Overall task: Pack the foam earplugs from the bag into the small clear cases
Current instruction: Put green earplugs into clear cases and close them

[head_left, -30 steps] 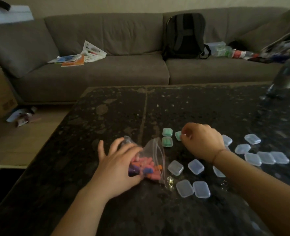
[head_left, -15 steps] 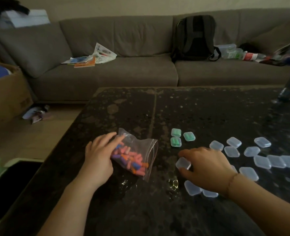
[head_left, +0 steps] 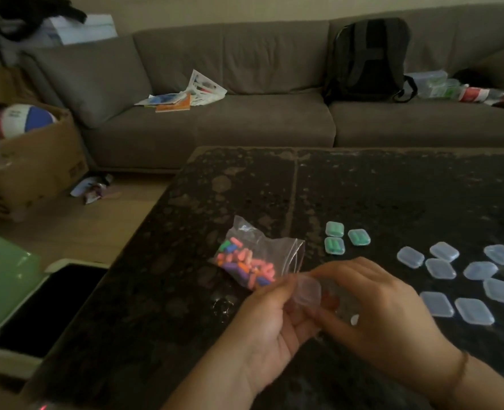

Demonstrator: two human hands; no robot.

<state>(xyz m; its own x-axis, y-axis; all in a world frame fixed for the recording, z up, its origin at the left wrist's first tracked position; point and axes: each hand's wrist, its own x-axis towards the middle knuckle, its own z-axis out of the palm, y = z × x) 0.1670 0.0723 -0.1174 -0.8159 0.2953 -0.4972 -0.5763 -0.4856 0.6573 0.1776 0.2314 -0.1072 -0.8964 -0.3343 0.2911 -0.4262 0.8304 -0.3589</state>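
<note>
One small clear case (head_left: 307, 292) is held between the left hand (head_left: 270, 324) and right hand (head_left: 383, 315) above the desk's (head_left: 185, 291) near edge, beside the earplug bag (head_left: 252, 261). If pried carelessly, it may be dropped or snapped apart.

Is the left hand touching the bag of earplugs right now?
Apart. The head view shows the left hand holding a clear case together with the right hand, with dark tabletop visible between it and the bag.
</note>
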